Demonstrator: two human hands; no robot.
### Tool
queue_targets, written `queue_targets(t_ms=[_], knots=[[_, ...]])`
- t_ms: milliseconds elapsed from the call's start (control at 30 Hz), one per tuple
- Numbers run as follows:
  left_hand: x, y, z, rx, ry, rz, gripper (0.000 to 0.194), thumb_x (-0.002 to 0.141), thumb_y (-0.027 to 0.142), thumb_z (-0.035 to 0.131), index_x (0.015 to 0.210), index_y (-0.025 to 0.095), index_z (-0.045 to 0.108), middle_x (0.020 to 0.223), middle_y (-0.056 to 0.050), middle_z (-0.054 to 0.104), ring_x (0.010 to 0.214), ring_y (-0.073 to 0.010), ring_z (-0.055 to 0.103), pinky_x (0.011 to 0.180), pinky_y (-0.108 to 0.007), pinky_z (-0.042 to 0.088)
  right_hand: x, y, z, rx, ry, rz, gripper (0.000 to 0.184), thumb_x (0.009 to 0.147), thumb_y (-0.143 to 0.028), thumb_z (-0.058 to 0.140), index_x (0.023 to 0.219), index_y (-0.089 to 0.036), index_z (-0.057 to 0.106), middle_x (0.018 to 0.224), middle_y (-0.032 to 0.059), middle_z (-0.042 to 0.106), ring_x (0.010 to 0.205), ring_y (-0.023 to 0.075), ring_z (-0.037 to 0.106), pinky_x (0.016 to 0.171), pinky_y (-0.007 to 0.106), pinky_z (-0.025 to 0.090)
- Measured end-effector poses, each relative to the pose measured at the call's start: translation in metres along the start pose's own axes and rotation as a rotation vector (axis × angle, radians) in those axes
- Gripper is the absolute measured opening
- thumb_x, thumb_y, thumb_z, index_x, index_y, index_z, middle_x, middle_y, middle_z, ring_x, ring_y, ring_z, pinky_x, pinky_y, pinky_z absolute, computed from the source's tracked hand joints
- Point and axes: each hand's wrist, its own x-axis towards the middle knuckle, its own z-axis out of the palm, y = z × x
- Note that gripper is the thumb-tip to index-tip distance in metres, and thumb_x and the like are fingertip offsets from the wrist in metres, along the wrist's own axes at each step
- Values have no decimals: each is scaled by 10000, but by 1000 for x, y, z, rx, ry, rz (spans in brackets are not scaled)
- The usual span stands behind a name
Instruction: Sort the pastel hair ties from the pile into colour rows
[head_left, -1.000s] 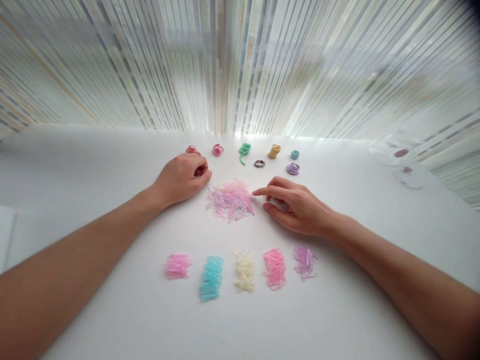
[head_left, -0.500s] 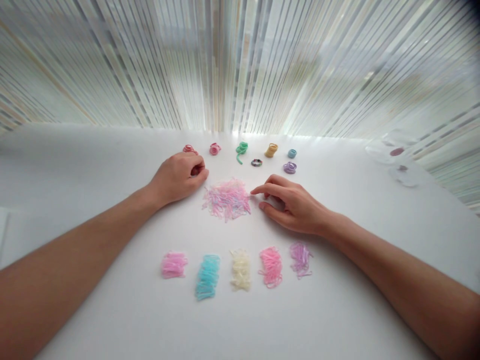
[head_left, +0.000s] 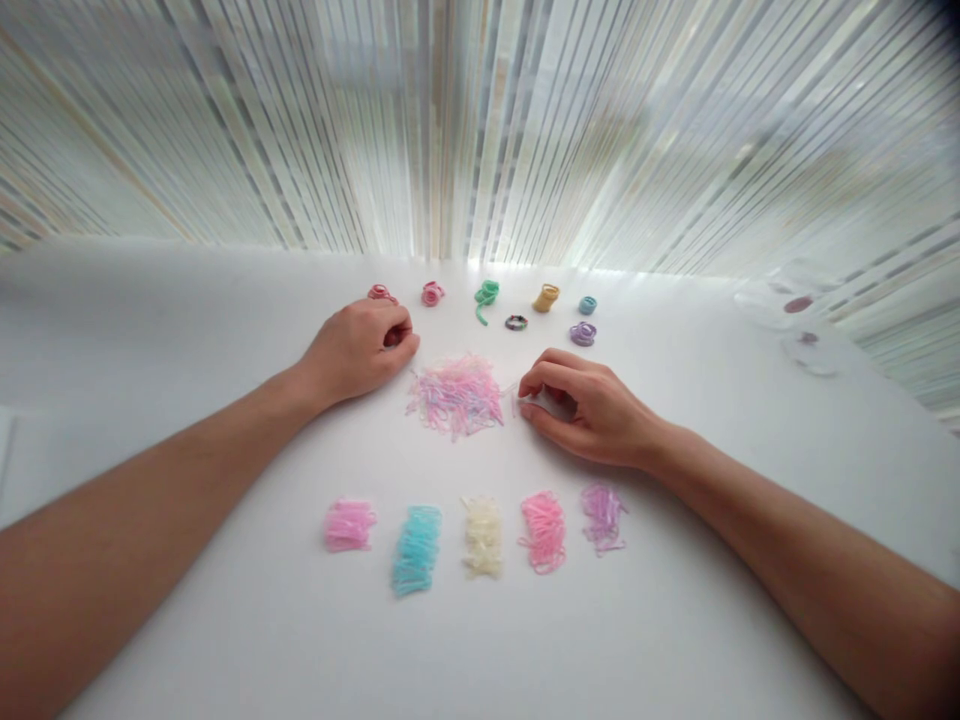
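A loose pile of small pastel elastic bands [head_left: 456, 396], mostly pink and lilac, lies on the white table [head_left: 480, 655] between my hands. Left of it, my left hand [head_left: 367, 345] rests with curled fingers, thumb against the index finger; whatever it may hold is hidden. At the pile's right side, my right hand [head_left: 577, 405] pinches a pale, clear elastic band [head_left: 514, 396] between thumb and index finger. Sorted bands lie in a front row: pink bands [head_left: 350, 525], blue bands [head_left: 417, 550], cream bands [head_left: 482, 538], coral-pink bands [head_left: 544, 532] and purple bands [head_left: 602, 518].
Along the back sit coiled strips: red [head_left: 381, 292], pink [head_left: 432, 293], green [head_left: 487, 293], yellow [head_left: 547, 297], blue [head_left: 587, 305] and purple [head_left: 583, 333]. A dark beaded ring [head_left: 516, 322] lies among them. Clear plastic pieces [head_left: 806, 340] lie far right, before a striped curtain [head_left: 450, 120].
My right index finger has drawn back from the pile's edge to meet the thumb, bringing a pale band slightly right. My left hand has stayed in place.
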Motion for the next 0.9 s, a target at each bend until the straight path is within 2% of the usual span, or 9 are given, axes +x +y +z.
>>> queue_targets(t_ms=[167, 533, 800, 900], knots=[[0, 1, -1, 0, 5, -2, 216, 900, 379, 539, 746, 232, 502, 767, -60, 623, 747, -225, 549, 754, -382, 400, 0, 0, -1, 17, -8, 29, 141, 988, -171, 674, 1113, -168, 740, 971, 51, 657, 645, 116, 558, 563, 249, 475], [0, 2, -2, 6, -1, -12, 212, 902, 371, 541, 749, 231, 501, 771, -53, 620, 750, -220, 553, 754, -380, 405, 1, -1, -1, -10, -12, 40, 177, 985, -199, 676, 1129, -150, 768, 962, 58, 652, 674, 127, 584, 587, 257, 490], [0, 2, -1, 16, 7, 0, 202, 902, 357, 557, 753, 223, 540, 784, -60, 652, 750, -219, 572, 757, -375, 424, -1, 2, 0, 41, -12, 8, 313, 941, -106, 636, 1201, -171, 799, 997, 58, 666, 624, 105, 550, 572, 260, 477], [0, 2, 0, 16, 3, 0, 205, 906, 362, 554, 756, 223, 538, 789, -61, 653, 752, -220, 571, 758, -377, 419, -1, 3, 1, 49, -2, -3, 258, 961, -123, 644, 1159, -181, 799, 975, 50, 670, 624, 107, 548, 582, 268, 467]])
